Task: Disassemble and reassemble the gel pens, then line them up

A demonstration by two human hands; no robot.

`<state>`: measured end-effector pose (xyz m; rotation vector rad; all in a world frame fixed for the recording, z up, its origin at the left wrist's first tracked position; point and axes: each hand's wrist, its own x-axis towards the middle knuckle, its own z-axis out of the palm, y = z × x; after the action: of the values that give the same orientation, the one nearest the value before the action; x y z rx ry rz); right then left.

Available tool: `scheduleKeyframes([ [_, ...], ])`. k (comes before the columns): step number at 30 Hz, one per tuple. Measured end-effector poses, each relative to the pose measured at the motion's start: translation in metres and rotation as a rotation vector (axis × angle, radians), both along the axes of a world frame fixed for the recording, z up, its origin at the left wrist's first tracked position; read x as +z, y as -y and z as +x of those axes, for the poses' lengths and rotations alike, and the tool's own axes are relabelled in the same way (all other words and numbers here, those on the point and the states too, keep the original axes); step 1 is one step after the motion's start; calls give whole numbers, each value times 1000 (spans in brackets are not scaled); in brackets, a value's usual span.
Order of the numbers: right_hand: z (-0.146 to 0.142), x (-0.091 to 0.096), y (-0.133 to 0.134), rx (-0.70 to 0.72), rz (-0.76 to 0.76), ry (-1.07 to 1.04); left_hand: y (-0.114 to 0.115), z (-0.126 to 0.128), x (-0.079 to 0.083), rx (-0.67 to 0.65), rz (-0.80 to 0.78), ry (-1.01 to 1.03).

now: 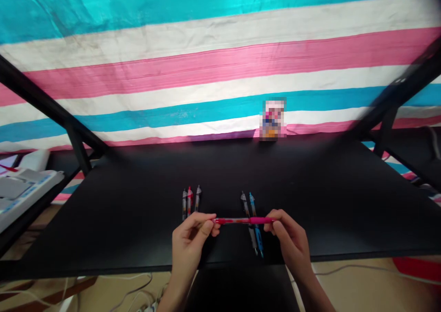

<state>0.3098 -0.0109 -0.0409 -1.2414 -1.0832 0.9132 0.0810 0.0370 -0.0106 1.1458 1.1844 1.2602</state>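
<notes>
A red pen (236, 220) with a pink grip is held level above the black table. My left hand (193, 234) pinches its left end between thumb and fingers, and my right hand (289, 234) pinches the grip end. Behind my left hand lie a red pen (189, 199) and two dark clear-barrelled pens, one on its left (184, 204) and one on its right (197, 197); their lower parts are partly hidden by the hand. To the left of my right hand, a dark pen (254, 241) and a blue pen (259, 243) lie side by side, crossed in view by the held pen.
The black table (138, 174) has black metal struts (77, 142) at both sides. A striped sheet (172, 82) hangs behind it. A small blurred-out picture (273, 119) stands at the back edge. A white device (31, 188) sits at the far left; cables (134, 284) run along the floor.
</notes>
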Motion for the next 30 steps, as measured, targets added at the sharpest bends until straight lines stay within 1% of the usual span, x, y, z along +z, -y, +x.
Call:
scheduleKeyframes([
  [5,0,-1,-1,-3,-9,-16,3,5,9,10,-13,-38],
  [9,0,-1,0,-7,-10,-29,3,6,13,37,-31,-19],
  [11,0,-1,0,-8,-19,-24,2,5,12,30,-25,-31],
  [16,0,-1,0,-17,-8,-36,-1,0,7,-42,2,-94],
  [21,-1,0,-2,-44,0,-48,1,1,7,-6,-14,-77],
  [24,-1,-1,-3,-61,10,-65,2,1,8,-20,-13,-99],
  [26,0,-3,-3,-70,22,-90,3,0,8,-27,-10,-100],
  [30,3,-8,0,-76,48,-144,3,-2,8,6,23,-54],
])
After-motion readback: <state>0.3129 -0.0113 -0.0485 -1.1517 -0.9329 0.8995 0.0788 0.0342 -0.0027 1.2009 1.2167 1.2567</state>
